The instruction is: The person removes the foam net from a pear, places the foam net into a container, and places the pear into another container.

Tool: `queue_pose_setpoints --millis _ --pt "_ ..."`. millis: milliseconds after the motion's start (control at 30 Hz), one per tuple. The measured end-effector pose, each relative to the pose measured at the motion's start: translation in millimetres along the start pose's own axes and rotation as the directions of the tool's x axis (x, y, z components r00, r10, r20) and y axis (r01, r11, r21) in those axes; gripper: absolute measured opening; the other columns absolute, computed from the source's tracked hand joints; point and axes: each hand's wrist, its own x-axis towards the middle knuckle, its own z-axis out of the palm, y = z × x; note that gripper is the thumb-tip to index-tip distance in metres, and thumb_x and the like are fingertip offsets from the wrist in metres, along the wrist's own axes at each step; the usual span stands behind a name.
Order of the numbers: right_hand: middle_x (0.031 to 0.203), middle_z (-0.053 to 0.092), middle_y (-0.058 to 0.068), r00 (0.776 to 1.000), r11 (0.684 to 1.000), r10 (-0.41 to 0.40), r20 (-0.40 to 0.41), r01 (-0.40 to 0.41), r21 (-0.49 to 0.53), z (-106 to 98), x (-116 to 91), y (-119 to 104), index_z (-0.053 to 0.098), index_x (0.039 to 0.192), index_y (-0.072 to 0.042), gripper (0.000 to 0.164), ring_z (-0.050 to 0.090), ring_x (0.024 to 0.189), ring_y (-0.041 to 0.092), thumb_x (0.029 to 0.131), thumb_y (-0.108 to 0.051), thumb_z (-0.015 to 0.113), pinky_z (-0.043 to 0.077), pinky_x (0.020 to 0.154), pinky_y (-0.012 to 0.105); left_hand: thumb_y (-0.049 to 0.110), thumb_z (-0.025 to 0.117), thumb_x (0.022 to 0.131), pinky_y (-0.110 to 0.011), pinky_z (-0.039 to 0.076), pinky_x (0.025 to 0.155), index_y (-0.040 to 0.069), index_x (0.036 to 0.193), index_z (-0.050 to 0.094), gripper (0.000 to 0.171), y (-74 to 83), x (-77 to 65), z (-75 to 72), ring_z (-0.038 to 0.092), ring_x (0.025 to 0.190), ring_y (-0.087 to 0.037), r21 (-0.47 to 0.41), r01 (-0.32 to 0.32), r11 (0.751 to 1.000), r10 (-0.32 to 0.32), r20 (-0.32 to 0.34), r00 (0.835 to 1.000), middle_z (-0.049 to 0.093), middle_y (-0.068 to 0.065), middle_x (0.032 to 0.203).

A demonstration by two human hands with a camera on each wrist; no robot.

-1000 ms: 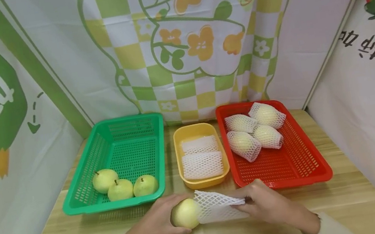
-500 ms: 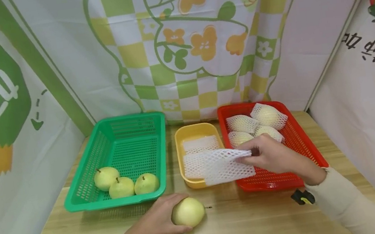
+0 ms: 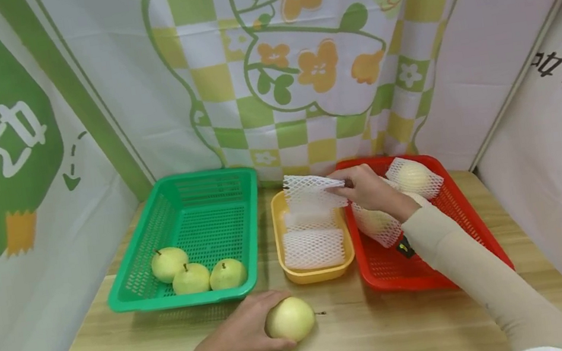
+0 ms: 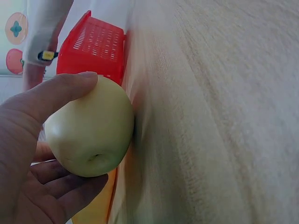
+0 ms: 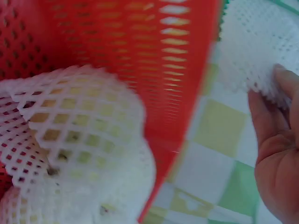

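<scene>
My left hand (image 3: 249,331) grips a pale yellow pear (image 3: 292,319) low over the wooden table, its stem pointing right. The left wrist view shows thumb and fingers around the same pear (image 4: 96,126), its base end facing the camera. Up at the far end of the small yellow tray (image 3: 319,275), my right hand (image 3: 369,188) pinches the edge of a white foam net sleeve (image 3: 312,190). That foam net (image 5: 254,46) hangs flat and holds no fruit. Another foam net (image 3: 314,248) lies in the tray beneath.
A green basket (image 3: 256,227) at left holds 3 bare pears (image 3: 191,278). The red basket (image 3: 481,219) at right contains several netted pears (image 3: 415,177), partly hidden by my right arm. A patterned curtain (image 3: 294,77) stands behind, with printed cloth walls either side.
My right hand has drawn the foam net off the pear's stem end and carried it up and away to the yellow tray's far end. The left hand stays on the pear.
</scene>
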Motion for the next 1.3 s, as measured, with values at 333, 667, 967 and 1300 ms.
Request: queue_pose_setpoints --millis 333,667,967,1300 --pt "0.115 0.078 0.015 0.995 0.993 -0.089 0.033 0.092 -0.078 41.5 26.5 26.0 0.074 0.121 -0.003 0.024 0.075 0.098 0.029 0.097 -0.006 0.074 0.064 0.086 0.047 0.045 0.091 0.080 -0.038 0.060 0.099 0.006 0.142 0.062 0.079 0.9 -1.0 -1.3 0.069 0.118 -0.022 -0.015 0.011 1.000 -0.011 0.025 1.000 0.072 -0.004 0.134" --pt "0.101 0.074 0.012 0.947 0.963 -0.126 0.295 0.188 -0.194 52.3 37.8 23.2 0.059 0.114 -0.009 0.017 0.071 0.084 0.029 0.101 -0.006 0.068 0.063 0.083 0.043 0.043 0.092 0.080 -0.036 0.061 0.098 0.006 0.141 0.062 0.077 2.3 0.0 -1.7 0.069 0.117 -0.020 -0.007 -0.016 1.000 0.016 0.021 1.000 0.072 -0.004 0.132" --pt "0.074 0.055 -0.007 0.794 0.910 -0.039 0.607 0.279 -0.306 58.1 41.1 7.2 0.061 0.081 -0.016 0.018 0.045 0.069 0.010 0.093 -0.006 0.068 0.040 0.062 0.022 0.044 0.091 0.080 -0.036 0.061 0.099 0.005 0.142 0.062 0.079 2.7 -0.1 -2.2 0.069 0.118 -0.022 -0.001 -0.015 1.000 0.015 0.032 0.999 0.072 -0.006 0.133" --pt "0.100 0.079 -0.001 0.796 0.945 0.071 0.601 0.139 -0.296 59.9 32.7 -9.7 0.082 0.100 -0.012 0.038 0.072 0.092 0.016 0.108 -0.033 0.052 0.060 0.090 0.035 0.045 0.091 0.080 -0.039 0.060 0.102 0.005 0.141 0.062 0.079 1.5 1.0 -3.6 0.069 0.122 -0.024 0.002 -0.027 1.000 0.027 0.040 0.999 0.071 -0.006 0.135"
